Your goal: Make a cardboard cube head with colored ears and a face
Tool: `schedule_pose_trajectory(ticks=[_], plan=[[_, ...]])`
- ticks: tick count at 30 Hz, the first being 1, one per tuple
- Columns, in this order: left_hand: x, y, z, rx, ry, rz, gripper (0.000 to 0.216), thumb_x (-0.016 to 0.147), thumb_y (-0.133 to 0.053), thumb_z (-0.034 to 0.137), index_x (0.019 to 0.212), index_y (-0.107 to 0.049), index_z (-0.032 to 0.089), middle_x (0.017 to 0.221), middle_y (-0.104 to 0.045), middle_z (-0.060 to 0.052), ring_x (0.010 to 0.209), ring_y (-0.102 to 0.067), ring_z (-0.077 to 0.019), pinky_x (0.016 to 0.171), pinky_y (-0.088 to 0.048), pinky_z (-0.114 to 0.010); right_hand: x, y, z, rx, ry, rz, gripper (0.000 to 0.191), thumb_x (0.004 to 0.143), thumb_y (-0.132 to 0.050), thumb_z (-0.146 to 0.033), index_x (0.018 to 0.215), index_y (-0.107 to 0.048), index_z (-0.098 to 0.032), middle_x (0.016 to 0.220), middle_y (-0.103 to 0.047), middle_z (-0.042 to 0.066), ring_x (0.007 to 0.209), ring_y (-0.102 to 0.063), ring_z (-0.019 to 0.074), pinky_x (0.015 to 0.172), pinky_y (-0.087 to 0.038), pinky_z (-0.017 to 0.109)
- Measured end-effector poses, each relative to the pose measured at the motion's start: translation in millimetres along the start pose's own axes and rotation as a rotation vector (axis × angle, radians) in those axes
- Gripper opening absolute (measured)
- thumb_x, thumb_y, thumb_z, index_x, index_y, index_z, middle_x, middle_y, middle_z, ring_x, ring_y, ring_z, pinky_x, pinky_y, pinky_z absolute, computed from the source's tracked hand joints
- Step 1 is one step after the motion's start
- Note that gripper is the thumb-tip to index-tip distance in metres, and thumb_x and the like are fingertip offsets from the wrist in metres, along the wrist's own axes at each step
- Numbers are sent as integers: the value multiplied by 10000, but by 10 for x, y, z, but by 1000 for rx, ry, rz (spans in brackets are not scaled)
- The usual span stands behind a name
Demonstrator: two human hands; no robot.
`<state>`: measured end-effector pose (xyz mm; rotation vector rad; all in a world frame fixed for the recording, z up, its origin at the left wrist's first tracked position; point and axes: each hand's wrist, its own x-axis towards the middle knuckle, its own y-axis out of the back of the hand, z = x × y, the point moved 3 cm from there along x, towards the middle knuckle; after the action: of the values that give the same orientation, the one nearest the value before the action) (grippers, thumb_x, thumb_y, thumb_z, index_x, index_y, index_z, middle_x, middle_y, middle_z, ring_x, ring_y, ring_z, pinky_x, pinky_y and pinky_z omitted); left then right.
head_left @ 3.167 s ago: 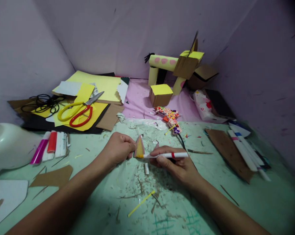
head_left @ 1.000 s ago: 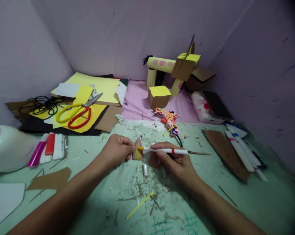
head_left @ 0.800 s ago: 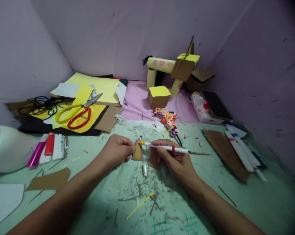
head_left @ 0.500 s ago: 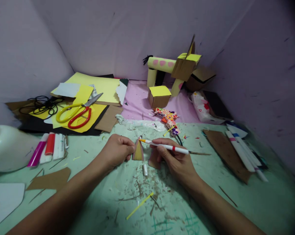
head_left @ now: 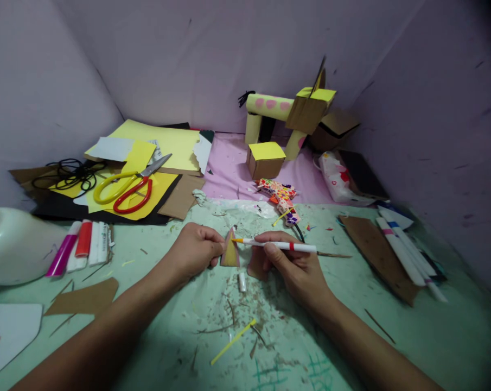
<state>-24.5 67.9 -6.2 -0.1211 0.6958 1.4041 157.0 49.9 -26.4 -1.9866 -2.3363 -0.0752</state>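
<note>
My left hand (head_left: 194,251) pinches a small triangular cardboard piece (head_left: 230,254) with a yellow face, standing it upright on the green table (head_left: 452,347). My right hand (head_left: 294,269) grips a white marker (head_left: 284,245) with a red band, its orange tip touching the upper edge of the triangle. A white marker cap (head_left: 242,282) lies just below the triangle.
Yellow-and-red scissors (head_left: 125,184) lie on yellow paper at the back left, near black cord (head_left: 70,172). Glue sticks and markers (head_left: 82,245) lie left. A cardboard animal model (head_left: 294,114), a yellow-topped box (head_left: 265,158), brown cardboard (head_left: 375,255) and white pens (head_left: 403,250) sit behind and right.
The marker tip has moved up the triangular piece from its lower edge to near its top. My left hand has kept its hold.
</note>
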Motion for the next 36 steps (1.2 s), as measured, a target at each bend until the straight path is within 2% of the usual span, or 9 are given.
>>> schedule_pose_trajectory(ticks=[4,9,16,23,28,32,36], plan=[[3,2,-1,-5,4,-1,148,655,-541,100,540,-619,149,323,-460,57,281,-290,-53,351,-195,-203,-2,9,42,-13,4,8,159,860,-599,-314,967,-687,-236,826,-672,24,549,-531,98,505,-431,227],[0,-9,-3,-6,4,0,141,650,-546,101,539,-618,146,325,-459,58,283,-296,-52,344,-183,-199,-4,10,49,-11,-12,-2,165,862,-597,-328,969,-685,-239,833,-680,26,552,-534,98,511,-431,227],[-1,-3,-12,-1,-6,4,136,650,-557,133,532,-624,144,333,-466,52,285,-291,-51,334,-173,-199,-13,9,-12,-2,-9,-11,178,846,-601,-360,881,-674,-200,635,-611,-1,526,-544,118,492,-442,228],[9,0,-9,-1,-6,5,133,649,-557,115,542,-630,140,327,-465,51,284,-294,-50,337,-180,-198,-19,12,-6,6,-5,-11,158,849,-602,-338,890,-680,-207,687,-631,4,537,-546,111,503,-440,225],[-1,-4,-2,-1,-12,8,136,647,-557,107,531,-620,141,321,-456,52,284,-290,-49,346,-187,-201,-15,-2,17,-4,-11,-2,153,859,-599,-313,954,-689,-234,804,-675,18,558,-539,100,511,-428,222],[-4,-7,3,0,-7,5,148,647,-551,104,517,-610,142,324,-460,48,284,-294,-49,349,-185,-202,-17,0,3,-2,-16,-22,141,854,-602,-313,921,-693,-228,692,-643,-3,549,-539,105,514,-430,222],[0,-4,2,0,-9,3,146,651,-549,99,530,-621,138,325,-465,49,280,-294,-48,343,-185,-200,-25,0,-23,5,-11,-54,132,854,-598,-299,894,-691,-214,664,-628,-6,556,-538,105,527,-436,221]])
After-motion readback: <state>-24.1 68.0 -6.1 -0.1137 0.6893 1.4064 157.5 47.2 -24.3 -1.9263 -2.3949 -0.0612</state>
